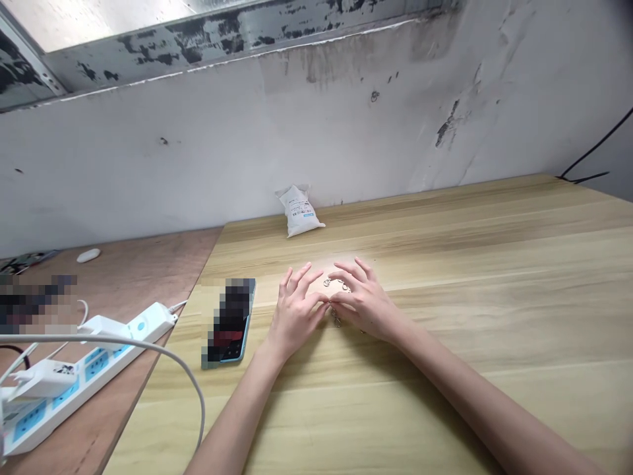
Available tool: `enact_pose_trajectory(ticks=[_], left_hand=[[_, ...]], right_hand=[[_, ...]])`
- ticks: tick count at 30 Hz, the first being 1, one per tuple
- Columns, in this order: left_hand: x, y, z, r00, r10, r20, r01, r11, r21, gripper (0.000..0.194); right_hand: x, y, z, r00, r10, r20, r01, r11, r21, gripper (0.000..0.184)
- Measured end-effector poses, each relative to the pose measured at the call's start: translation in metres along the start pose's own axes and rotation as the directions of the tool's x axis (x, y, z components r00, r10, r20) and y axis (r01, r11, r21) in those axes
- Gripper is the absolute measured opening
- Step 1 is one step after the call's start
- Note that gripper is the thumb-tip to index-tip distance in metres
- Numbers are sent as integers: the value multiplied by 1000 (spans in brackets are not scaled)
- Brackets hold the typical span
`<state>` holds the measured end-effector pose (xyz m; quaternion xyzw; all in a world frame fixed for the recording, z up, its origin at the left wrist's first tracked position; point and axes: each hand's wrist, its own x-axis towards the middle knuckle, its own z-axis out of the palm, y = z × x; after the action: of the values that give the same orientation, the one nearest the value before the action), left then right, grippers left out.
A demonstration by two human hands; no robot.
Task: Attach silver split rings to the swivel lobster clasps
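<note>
Small rings (326, 282) lie on the wooden table (475, 277), gathered around the place where the two hands come together. They look thin and wiry, with a dull metallic tone, dark along the edges and paler where the light catches them. The ones beyond the thumbs have rounded outlines, with pale tabletop showing through the middle. More small pieces lie nearer the wearer, below the thumbs, partly in shadow and too small to make out clearly.

The left hand (295, 313) and right hand (368, 305) meet at the thumb tips, the other fingers loosely spread and curved over the table. Whether either hand pinches a ring at that meeting point, I cannot tell. A phone (230, 320) lies beside the left hand; a white packet (301, 214) sits farther back, near the wall.
</note>
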<state>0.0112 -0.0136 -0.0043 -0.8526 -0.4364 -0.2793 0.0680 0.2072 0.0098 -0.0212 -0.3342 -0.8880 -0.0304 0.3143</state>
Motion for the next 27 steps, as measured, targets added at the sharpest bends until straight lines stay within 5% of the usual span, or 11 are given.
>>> enact_pose_trajectory(ticks=[11,27], left_hand=[[-2,1,1,997,20,81,-18,1000,-15,11],[-1,1,-3,998,27,61,-25,999,-23,9]], right_hand=[[1,9,-6,1000,16,20,-17,1000,23,16],[2,0,-8,993,-90,74,98,990,-104,15]])
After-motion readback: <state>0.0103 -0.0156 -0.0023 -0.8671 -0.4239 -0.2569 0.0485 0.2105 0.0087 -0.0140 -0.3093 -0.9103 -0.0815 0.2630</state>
